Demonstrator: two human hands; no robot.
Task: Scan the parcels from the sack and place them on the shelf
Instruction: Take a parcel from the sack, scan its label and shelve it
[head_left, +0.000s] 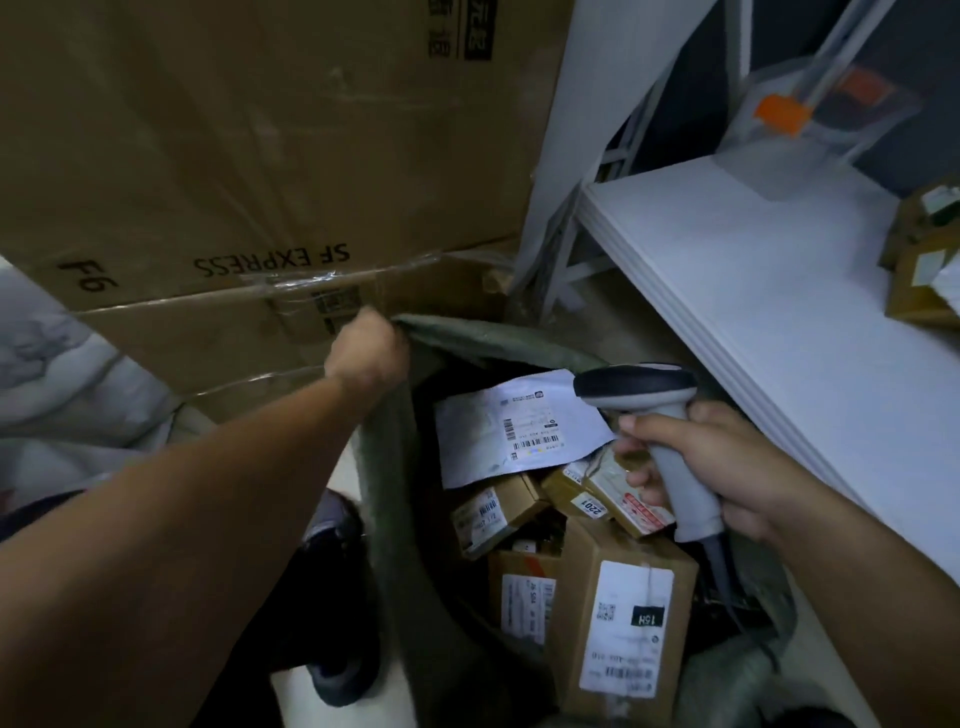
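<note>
A green sack (498, 340) stands open on the floor below me. My left hand (366, 351) grips its far rim and holds it up. Inside lie several parcels: a white mailer bag (514, 423) on top, small cardboard boxes (493, 512) under it, and a bigger labelled carton (621, 613) nearest me. My right hand (711, 467) grips a grey barcode scanner (649, 410) by its handle, its dark head pointing over the sack's contents. The white shelf (769, 291) runs along the right.
Large SF Express cardboard boxes (234, 171) stand stacked behind the sack. Brown parcels (924, 265) sit at the shelf's right end, with a clear plastic bag (810, 119) further back. My dark shoe (337, 597) is left of the sack. White bags (57, 374) lie at far left.
</note>
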